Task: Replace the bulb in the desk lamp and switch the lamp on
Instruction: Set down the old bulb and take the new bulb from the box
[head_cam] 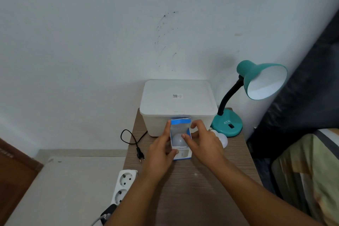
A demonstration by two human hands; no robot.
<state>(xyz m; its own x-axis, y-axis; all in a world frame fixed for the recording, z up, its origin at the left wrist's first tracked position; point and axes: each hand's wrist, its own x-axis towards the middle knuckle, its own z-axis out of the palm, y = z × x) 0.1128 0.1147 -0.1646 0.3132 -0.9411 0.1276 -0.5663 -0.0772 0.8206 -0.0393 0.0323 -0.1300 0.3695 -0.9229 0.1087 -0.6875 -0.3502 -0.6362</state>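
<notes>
A small blue and white bulb box (181,153) stands open on the wooden table (192,185). My left hand (159,154) grips its left side. Inside it sits a white bulb (177,139). The fingers of my right hand (203,143) reach into the box opening and touch that bulb. A second white bulb (222,138) lies on the table behind my right hand, next to the lamp base. The teal desk lamp (256,80) stands at the table's back right, its shade turned toward me with no bulb visible inside.
A white lidded plastic container (178,101) sits at the back of the table against the wall. A black cord with plug (140,154) lies at the left edge. A white power strip (122,185) sits below left. Dark bedding (302,106) rises on the right.
</notes>
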